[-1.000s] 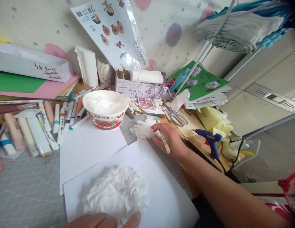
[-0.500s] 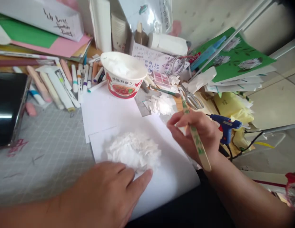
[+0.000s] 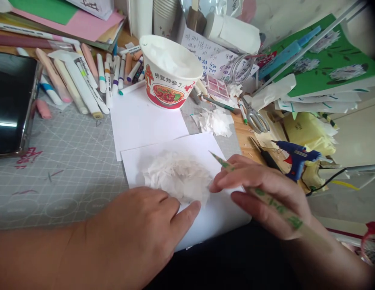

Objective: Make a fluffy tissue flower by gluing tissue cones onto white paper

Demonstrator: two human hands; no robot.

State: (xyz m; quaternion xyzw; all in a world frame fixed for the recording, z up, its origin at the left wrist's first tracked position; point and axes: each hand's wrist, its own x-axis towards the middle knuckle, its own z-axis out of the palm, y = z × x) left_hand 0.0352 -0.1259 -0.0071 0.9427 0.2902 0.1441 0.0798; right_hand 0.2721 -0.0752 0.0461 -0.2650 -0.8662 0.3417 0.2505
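A crumpled white tissue flower (image 3: 178,177) lies on a white sheet of paper (image 3: 205,147) near the table's front edge. My left hand (image 3: 139,229) rests flat on the sheet, fingers spread, touching the flower's near side. My right hand (image 3: 263,193) is closed on a green-patterned pencil (image 3: 260,193) whose tip points up and left, just right of the flower. Its fingertips touch the flower's right edge.
A paper bowl (image 3: 167,70) with white tissue stands behind the sheets. Markers (image 3: 93,80), a dark tablet (image 3: 12,102), scissors (image 3: 255,117), tissue scraps (image 3: 216,121), a blue glue gun (image 3: 296,157) and green card (image 3: 323,64) crowd the grey cutting mat (image 3: 60,169).
My right hand came back from the tissue scraps with the pencil and lowered to the flower's right edge. My left hand slid further onto the sheet. The view tipped down.
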